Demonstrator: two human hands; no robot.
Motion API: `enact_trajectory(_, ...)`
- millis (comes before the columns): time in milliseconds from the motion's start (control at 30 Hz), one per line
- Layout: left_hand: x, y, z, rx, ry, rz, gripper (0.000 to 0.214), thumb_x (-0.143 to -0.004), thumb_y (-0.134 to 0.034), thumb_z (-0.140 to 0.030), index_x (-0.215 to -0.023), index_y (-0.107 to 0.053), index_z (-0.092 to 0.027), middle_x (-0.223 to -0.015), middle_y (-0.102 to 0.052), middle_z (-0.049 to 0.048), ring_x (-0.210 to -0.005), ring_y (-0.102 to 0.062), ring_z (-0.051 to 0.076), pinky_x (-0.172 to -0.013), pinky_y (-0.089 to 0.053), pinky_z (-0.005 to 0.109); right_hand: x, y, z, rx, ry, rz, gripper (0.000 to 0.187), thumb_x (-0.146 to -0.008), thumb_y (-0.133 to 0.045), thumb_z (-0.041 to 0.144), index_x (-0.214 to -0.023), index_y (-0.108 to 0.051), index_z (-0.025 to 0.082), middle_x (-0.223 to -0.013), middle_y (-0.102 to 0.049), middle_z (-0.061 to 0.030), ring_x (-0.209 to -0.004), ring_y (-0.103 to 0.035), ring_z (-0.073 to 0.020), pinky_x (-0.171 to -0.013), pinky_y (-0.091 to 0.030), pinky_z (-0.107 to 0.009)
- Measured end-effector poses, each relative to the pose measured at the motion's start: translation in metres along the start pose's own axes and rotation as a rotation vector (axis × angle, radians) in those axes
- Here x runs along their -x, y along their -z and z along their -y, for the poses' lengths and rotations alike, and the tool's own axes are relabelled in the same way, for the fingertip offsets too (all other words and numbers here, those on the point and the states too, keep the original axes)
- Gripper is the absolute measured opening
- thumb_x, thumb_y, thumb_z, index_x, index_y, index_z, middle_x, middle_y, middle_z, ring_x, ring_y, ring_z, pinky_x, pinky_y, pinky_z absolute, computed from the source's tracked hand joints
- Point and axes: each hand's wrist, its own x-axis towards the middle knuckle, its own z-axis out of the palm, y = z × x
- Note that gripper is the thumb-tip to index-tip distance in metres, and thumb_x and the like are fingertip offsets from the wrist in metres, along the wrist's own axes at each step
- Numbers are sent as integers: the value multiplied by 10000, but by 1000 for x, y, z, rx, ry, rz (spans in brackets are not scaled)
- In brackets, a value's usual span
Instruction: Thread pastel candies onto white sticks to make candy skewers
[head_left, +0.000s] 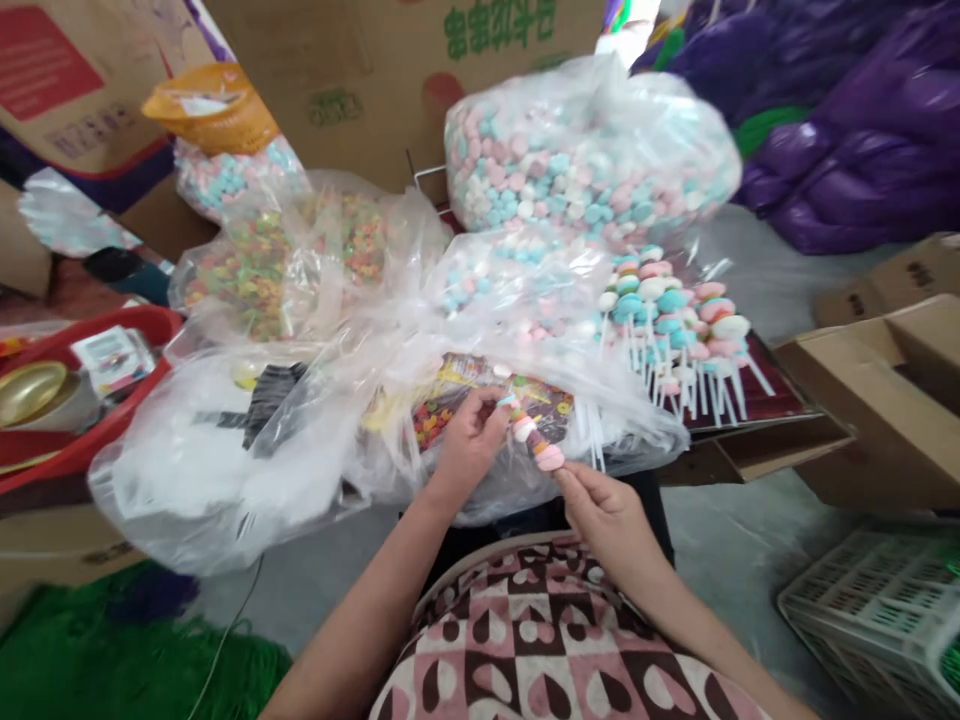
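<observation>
Both hands meet over the near edge of the worktop (780, 385), each one closed with thumb and fingertips on a short candy skewer (528, 430). The person's left hand (474, 432) pinches its upper end, beside a light blue piece, while the right hand (600, 503) grips the lower end just below a pink marshmallow. White, orange and dark pieces line up between them, and the skewer slants down toward the right hand.

Directly beyond the fingers lies a printed sheet (431, 405) showing colourful candies, partly covered by clear plastic. Several white sticks (596, 435) lie just right of it. Farther out, a clear bag of marshmallows (525, 275) in pink, blue and white spreads across the middle; to its left sits a bag of gummy candies (262, 265) in green, orange and red. Right of the middle, loaded skewers (667, 325) are piled with their white sticks pointing toward the person.

Behind stands a large, full marshmallow bag (585, 165), with a cardboard box (375, 85) at its back. At far left is a red basin (161, 345) holding a gold bowl (31, 392); at lower right stands a pale plastic crate (877, 590).
</observation>
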Motion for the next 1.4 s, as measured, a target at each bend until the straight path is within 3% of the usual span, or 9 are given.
enact_trajectory(133,2,-8,-5,130,32,-111,237,-853,-610,-449,-908,-638,-220,-838,-624,6,-721,-553,128,-698,-467,249,-3,-4,3,-12,56,-7,410,-908,-496,465,-944,-710,117,-499,-362,57,-448,-308,-92,-405,-252,-216)
enact_trajectory(267,-3,-11,-5,306,150,-227,230,-757,-723,-408,-782,-633,-198,-725,-594,-15,-670,-530,111,-657,-456,217,-1,-4,4,40,123,-6,352,-921,-488,402,-914,-723,140,-526,-373,46,-482,-313,-97,-426,-279,-210)
enact_trajectory(433,-9,-10,-10,554,312,-167,199,-685,-764,-274,-829,-655,-190,-744,-599,-44,-660,-535,66,-640,-458,169,-3,-3,1,100,241,-32,336,-928,-493,377,-889,-732,144,-582,-422,27,-531,-350,-107,-477,-322,-216)
enact_trajectory(633,0,-26,-27,592,375,-37,193,-721,-678,-293,-860,-664,-159,-903,-684,43,-802,-633,150,-682,-519,247,-2,-2,-2,80,210,19,358,-964,-432,404,-873,-672,154,-533,-398,49,-469,-354,-100,-436,-305,-215)
enact_trajectory(800,17,-52,-39,733,356,-181,148,-741,-638,-292,-836,-564,-206,-691,-570,-36,-594,-570,111,-500,-446,219,0,-5,-1,65,158,57,353,-975,-391,434,-790,-569,191,-519,-409,54,-454,-368,-102,-416,-310,-213)
enact_trajectory(933,25,-62,-41,761,363,-192,171,-748,-615,-328,-822,-511,-214,-698,-537,-43,-551,-540,97,-396,-312,186,0,-9,0,37,137,39,369,-966,-401,459,-706,-488,213,-491,-401,61,-440,-362,-96,-406,-300,-212)
enact_trajectory(1067,20,-58,-42,728,386,-210,196,-716,-624,-323,-812,-493,-212,-666,-522,-56,-505,-497,75,-386,-293,179,-1,-8,3,3,118,60,364,-961,-413,463,-726,-520,207,-463,-400,67,-429,-363,-98,-406,-299,-215)
enact_trajectory(1233,4,-39,-45,787,414,-281,203,-698,-604,-294,-723,-421,-209,-606,-447,-71,-462,-453,67,-358,-246,190,1,1,9,113,193,209,312,-945,-450,400,-830,-635,177,-572,-501,35,-518,-455,-110,-501,-373,-218)
enact_trajectory(1400,4,-34,-45,801,367,-276,204,-734,-621,-315,-838,-470,-226,-634,-486,-68,-480,-476,72,-378,-258,185,6,1,2,121,143,194,382,-954,-421,446,-827,-652,170,-511,-418,51,-468,-398,-111,-455,-320,-226)
